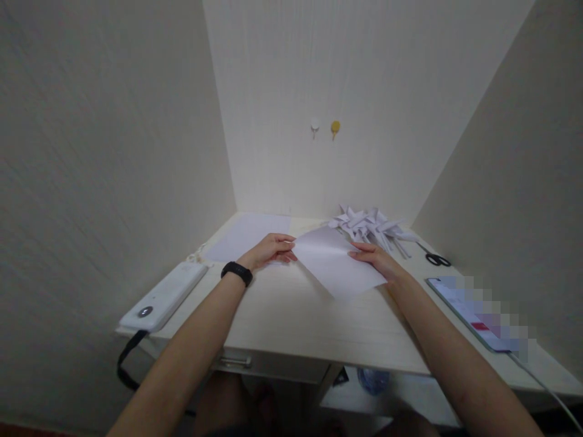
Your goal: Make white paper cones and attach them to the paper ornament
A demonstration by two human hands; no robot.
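Observation:
A white sheet of paper (334, 262) lies turned at an angle on the pale wooden desk (291, 315). My left hand (269, 249) pinches its left corner, and a black band sits on that wrist. My right hand (376, 258) rests on the sheet's right edge, fingers pressing it. Just behind the sheet lies a heap of folded white paper shapes (370, 226).
A stack of flat white paper (246, 235) lies at the back left. A white power strip (164, 296) runs along the left edge. Black scissors (437, 259) and a phone (473, 312) with a cable are on the right. Walls enclose the desk on three sides.

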